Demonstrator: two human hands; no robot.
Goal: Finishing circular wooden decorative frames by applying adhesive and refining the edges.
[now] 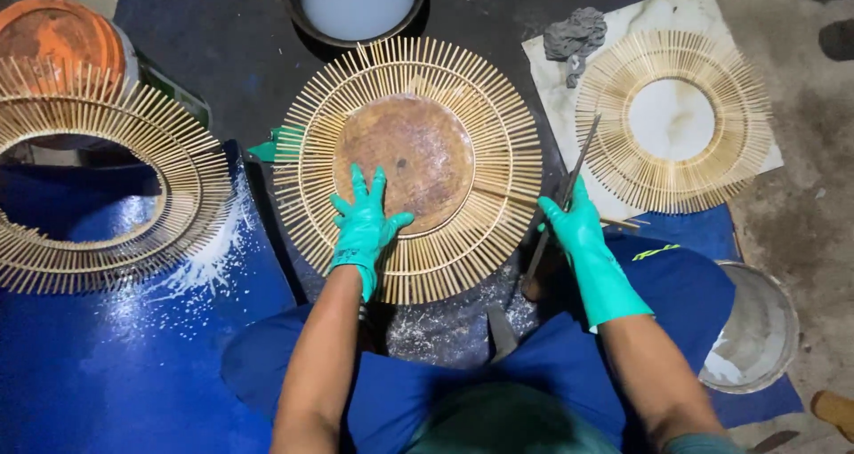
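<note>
Bamboo sunburst ring point(409, 165), thin sticks radiating round a brown disc, lies before the knees; left hand point(363, 223) presses flat, right hand point(574, 227) grips a blade point(569, 183). Black basin point(356, 5) holds milky liquid.

Before us lies one bamboo stick ring point(409, 169), another point(98, 178) to its left, a third point(673, 120) right, a bucket point(356, 5) behind.

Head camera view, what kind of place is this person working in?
Probably a small handicraft workshop, with the work done seated on the floor. Three sunburst rings of bamboo sticks lie about, the middle ring under the gloved left hand. The right hand holds a long thin blade, and a tub of white liquid stands behind.
</note>
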